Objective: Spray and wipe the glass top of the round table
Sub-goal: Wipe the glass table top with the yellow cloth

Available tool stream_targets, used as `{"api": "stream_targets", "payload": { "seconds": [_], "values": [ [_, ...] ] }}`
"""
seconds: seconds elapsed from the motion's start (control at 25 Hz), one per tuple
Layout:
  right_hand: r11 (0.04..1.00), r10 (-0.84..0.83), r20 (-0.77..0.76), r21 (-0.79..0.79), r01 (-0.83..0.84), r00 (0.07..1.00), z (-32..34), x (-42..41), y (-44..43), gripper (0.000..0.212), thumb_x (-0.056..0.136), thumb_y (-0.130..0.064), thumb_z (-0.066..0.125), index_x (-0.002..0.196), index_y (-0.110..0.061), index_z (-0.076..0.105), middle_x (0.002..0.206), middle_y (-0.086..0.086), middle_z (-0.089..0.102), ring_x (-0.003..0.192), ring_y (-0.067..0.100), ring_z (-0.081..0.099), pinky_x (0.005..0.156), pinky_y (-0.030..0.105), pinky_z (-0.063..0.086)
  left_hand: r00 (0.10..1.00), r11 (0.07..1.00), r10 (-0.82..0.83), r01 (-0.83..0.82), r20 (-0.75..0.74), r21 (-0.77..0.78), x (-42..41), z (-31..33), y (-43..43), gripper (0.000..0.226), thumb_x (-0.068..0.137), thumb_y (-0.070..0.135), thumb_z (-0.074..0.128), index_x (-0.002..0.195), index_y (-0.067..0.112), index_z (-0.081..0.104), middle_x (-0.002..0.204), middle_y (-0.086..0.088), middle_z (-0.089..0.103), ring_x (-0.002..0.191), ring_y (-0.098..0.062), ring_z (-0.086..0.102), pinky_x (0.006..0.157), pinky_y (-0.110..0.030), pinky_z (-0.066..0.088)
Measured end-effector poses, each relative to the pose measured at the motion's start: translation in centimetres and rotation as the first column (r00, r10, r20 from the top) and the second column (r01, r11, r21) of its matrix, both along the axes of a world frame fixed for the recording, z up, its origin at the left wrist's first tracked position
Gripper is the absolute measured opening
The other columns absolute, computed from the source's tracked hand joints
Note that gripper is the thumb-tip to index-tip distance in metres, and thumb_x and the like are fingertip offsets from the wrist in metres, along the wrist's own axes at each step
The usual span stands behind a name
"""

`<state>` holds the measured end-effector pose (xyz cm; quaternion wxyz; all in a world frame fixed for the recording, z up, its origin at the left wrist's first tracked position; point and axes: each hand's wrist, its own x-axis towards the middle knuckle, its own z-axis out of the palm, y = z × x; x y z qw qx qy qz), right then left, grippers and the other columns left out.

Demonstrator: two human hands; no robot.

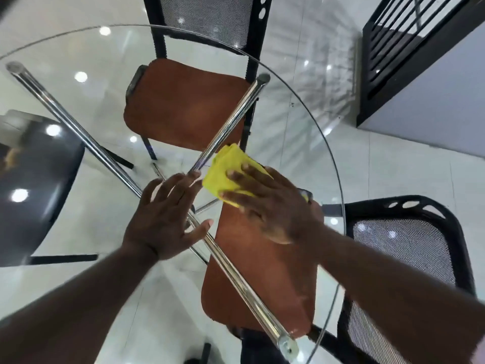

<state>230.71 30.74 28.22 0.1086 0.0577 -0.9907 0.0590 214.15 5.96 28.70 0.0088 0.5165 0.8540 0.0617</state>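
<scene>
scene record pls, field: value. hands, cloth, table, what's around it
table: round glass top, clear, chrome legs crossing underneath
cloth: yellow, folded, lying on the glass near the middle
right hand: fingers straight, pressing the cloth onto the glass
left hand: flat on the glass beside the cloth, holding nothing
spray bottle: not in view
seating: far chair and right chair, brown seats under the glass, black mesh backs
floor: glossy pale tiles

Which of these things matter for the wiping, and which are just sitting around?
In the job: glass top, yellow cloth, right hand pressing the cloth, left hand flat on the glass.
Lying about: far brown-seated chair, near brown-seated chair, black railing.
</scene>
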Motion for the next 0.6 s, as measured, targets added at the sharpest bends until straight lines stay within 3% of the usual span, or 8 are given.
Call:
{"api": "stream_targets", "payload": {
  "seconds": [0.04,0.08,0.12,0.2,0.28,0.4,0.48,0.6],
  "values": [
    [0.985,0.136,0.011,-0.105,-0.134,0.991,0.2,-1.2,3.3,0.050,0.111,-0.032,0.048,0.161,-0.039,0.048,0.172,-0.001,0.042,0.162,0.026,0.037,0.127,0.046,0.036,1.000,1.000,-0.001,0.001,-0.002,0.009,0.1,0.1,0.1,0.083,0.090,0.068,0.055,0.157,0.021,0.043,0.168,0.003,0.037,0.151,-0.026,0.041,0.122,-0.054,0.029],
    [0.939,0.071,0.046,-0.339,-0.052,0.996,0.6,-3.7,6.9,0.052,0.113,-0.031,0.045,0.164,-0.036,0.044,0.171,0.003,0.045,0.161,0.028,0.037,0.124,0.043,0.040,1.000,1.000,0.005,-0.004,-0.002,0.022,0.0,0.1,0.1,0.082,0.090,0.068,0.056,0.157,0.022,0.045,0.168,0.004,0.037,0.151,-0.025,0.042,0.121,-0.055,0.030],
    [0.819,-0.132,0.120,-0.546,0.176,0.984,0.5,-6.8,9.9,0.053,0.113,-0.031,0.042,0.166,-0.033,0.043,0.169,0.005,0.047,0.160,0.031,0.039,0.122,0.040,0.043,1.000,0.999,0.009,-0.009,0.000,0.036,-0.3,0.0,0.2,0.082,0.090,0.068,0.056,0.156,0.022,0.047,0.168,0.004,0.038,0.151,-0.025,0.043,0.121,-0.055,0.031],
    [0.751,-0.564,0.041,-0.388,0.534,0.824,0.4,-13.0,11.7,0.051,0.109,-0.033,0.042,0.159,-0.033,0.053,0.169,0.003,0.048,0.156,0.032,0.045,0.120,0.043,0.044,1.000,0.999,0.006,-0.006,-0.001,0.048,-0.3,-0.3,0.0,0.080,0.091,0.069,0.054,0.155,0.022,0.049,0.168,0.004,0.038,0.151,-0.024,0.043,0.121,-0.054,0.031],
    [0.875,-0.485,-0.147,-0.088,0.477,0.862,0.2,-15.9,10.5,0.045,0.108,-0.033,0.049,0.150,-0.035,0.064,0.165,0.000,0.053,0.150,0.029,0.054,0.114,0.047,0.051,1.000,0.999,-0.002,0.002,-0.001,0.049,-0.7,-0.2,0.1,0.080,0.092,0.070,0.051,0.156,0.022,0.048,0.168,0.004,0.037,0.151,-0.023,0.044,0.121,-0.054,0.031],
    [0.992,-0.111,-0.084,0.047,0.115,0.990,1.3,-14.5,9.9,0.041,0.109,-0.032,0.054,0.148,-0.036,0.065,0.167,-0.004,0.051,0.151,0.026,0.053,0.115,0.043,0.047,1.000,1.000,-0.009,0.009,-0.006,-0.004,-0.7,0.3,0.1,0.082,0.093,0.072,0.047,0.157,0.022,0.045,0.169,0.003,0.035,0.151,-0.025,0.043,0.121,-0.054,0.029],
    [0.983,-0.181,-0.041,-0.032,0.180,0.983,1.7,-10.8,10.5,0.040,0.110,-0.031,0.055,0.148,-0.034,0.065,0.168,-0.002,0.050,0.152,0.029,0.051,0.116,0.045,0.047,1.000,1.000,-0.017,0.017,-0.027,-0.004,-0.9,0.3,0.0,0.082,0.092,0.072,0.048,0.157,0.022,0.045,0.169,0.002,0.037,0.150,-0.025,0.044,0.120,-0.053,0.029],
    [0.876,-0.479,-0.038,-0.071,0.476,0.877,1.4,-3.4,9.4,0.041,0.112,-0.036,0.049,0.150,-0.035,0.063,0.169,-0.003,0.047,0.155,0.028,0.047,0.117,0.047,0.047,0.999,1.000,-0.030,0.030,-0.040,0.008,-0.8,0.1,0.3,0.081,0.090,0.069,0.055,0.155,0.020,0.047,0.165,-0.001,0.043,0.148,-0.027,0.045,0.118,-0.053,0.030]
  ]
}}
